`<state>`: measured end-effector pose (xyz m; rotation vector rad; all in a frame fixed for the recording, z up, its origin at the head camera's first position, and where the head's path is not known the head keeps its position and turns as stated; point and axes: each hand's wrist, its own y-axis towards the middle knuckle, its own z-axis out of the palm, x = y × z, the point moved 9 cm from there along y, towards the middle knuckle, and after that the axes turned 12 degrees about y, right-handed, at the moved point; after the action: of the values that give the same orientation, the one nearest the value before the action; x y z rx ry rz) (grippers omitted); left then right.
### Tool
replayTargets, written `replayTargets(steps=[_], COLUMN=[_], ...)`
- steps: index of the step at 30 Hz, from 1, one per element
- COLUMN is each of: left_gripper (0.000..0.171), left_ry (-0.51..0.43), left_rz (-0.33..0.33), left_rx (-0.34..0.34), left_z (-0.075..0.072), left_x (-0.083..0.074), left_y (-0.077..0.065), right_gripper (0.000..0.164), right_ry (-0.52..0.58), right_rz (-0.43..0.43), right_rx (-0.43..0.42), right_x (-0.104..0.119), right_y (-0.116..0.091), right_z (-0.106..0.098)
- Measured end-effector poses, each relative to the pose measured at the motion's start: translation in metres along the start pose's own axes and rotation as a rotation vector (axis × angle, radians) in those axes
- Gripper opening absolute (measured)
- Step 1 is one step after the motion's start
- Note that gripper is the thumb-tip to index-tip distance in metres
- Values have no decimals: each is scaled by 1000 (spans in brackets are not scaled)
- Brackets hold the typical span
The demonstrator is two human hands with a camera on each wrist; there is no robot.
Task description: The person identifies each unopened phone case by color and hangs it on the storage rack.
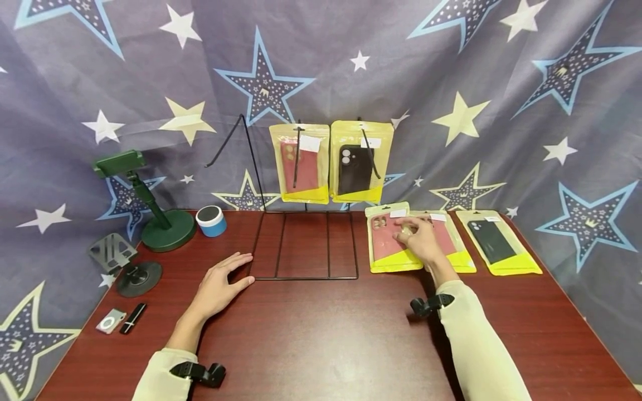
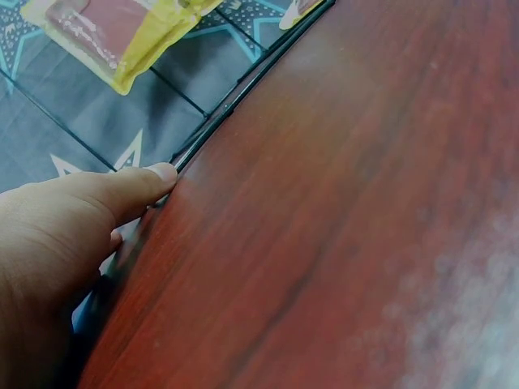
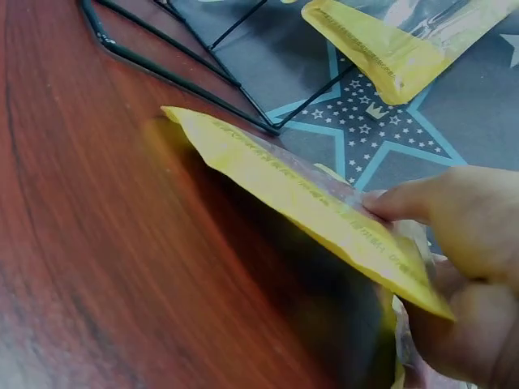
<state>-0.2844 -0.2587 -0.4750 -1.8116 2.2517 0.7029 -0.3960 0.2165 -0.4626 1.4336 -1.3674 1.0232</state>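
My left hand (image 1: 220, 285) rests at the front left corner of a black wire display rack (image 1: 304, 278), fingers fairly straight. In the left wrist view its thumb (image 2: 154, 180) touches the rack's base wire. Over on the right, my right hand (image 1: 420, 239) pinches a yellow-edged bag with a pink phone case (image 1: 382, 245) inside. In the right wrist view this bag (image 3: 284, 194) is tilted, its near edge raised over the table. It overlaps a second bagged pink phone case (image 1: 445, 236). A bagged pink case (image 1: 301, 167) and a bagged black case (image 1: 355, 172) hang from the rack's hooks.
Another bagged dark case (image 1: 494, 242) lies at the far right. Along the left stand a green phone holder (image 1: 168, 229), a blue-and-white round container (image 1: 212, 223) and a grey stand (image 1: 137, 278). Two small items, one a black stick (image 1: 132, 318), lie nearby. Star-patterned cloth (image 1: 321, 33) closes off the back.
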Motion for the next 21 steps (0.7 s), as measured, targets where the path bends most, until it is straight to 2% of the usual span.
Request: replayTargets(steps=[5, 13, 21], left_gripper=[55, 55, 55], left_ry=[2, 3, 7], left_rz=[3, 7, 6], left_rx=[-10, -19, -19], left_z=[0, -1, 0], left_x=[0, 1, 1], left_y=[1, 2, 1], right_gripper=[36, 38, 35], right_ry=[102, 235, 227], right_rz=[7, -87, -207], right_rx=[-22, -118, -265], right_x=[0, 14, 45], right_y=[-2, -10, -28], right_z=[-9, -40, -77])
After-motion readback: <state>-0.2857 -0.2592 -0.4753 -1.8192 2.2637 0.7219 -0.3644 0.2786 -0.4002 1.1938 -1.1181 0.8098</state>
